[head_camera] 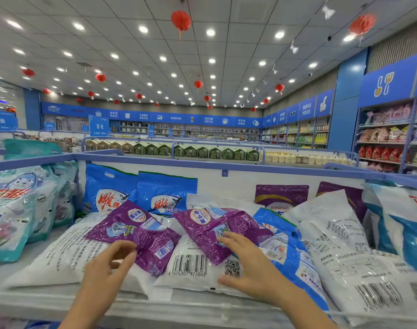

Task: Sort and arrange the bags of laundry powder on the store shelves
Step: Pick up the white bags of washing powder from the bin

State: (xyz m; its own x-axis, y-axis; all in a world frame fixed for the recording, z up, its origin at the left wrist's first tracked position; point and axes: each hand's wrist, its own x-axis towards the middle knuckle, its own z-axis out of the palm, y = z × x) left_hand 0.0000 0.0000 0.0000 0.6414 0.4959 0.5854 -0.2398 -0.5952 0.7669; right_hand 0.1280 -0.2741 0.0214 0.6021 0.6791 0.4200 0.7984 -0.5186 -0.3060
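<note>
Several laundry powder bags lie jumbled on the top shelf (60,302). Two small purple bags rest on the pile: the left purple bag (141,236) and the right purple bag (214,231). Under them lies a white bag (190,264) with its barcode up. My left hand (110,269) hovers by the left purple bag's near edge, fingers loosely curled and holding nothing. My right hand (247,260) is spread, fingertips at the right purple bag's near corner and over the white bag. Two blue bags (164,193) stand upright behind.
Teal-and-white bags (20,210) stand at the left. A big white bag (345,245), a blue bag (290,252) and two upright purple bags (281,195) fill the right. A blue rail (179,162) runs behind the shelf. Store aisles lie beyond.
</note>
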